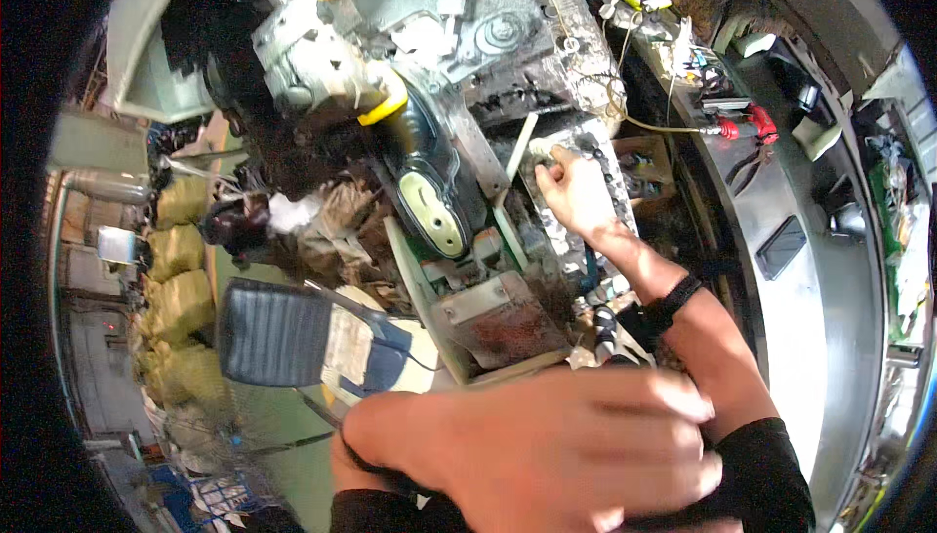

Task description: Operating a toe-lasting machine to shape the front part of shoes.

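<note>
My right hand (576,191) reaches to the worn, pale-spattered panel (610,186) on the machine's right side. Its fingers are curled in by a small whitish part, and what they grip, if anything, is hidden. Close in front, my left hand (556,435) stretches across the lower view, blurred, back upward and fingers reaching right. Nothing shows in it; its palm side is hidden. Left of the right hand, a dark shoe (418,157) is mounted in the machine (493,35), its pale greenish sole (431,216) facing me. A yellow band (386,103) lies above the shoe.
On the right, a metal bench (795,308) carries a phone (781,248) and a red power tool (747,126) with a hose. A black chair (275,333) stands left, near stacked yellowish sacks (181,279). A stained box-like part (503,318) juts below the shoe.
</note>
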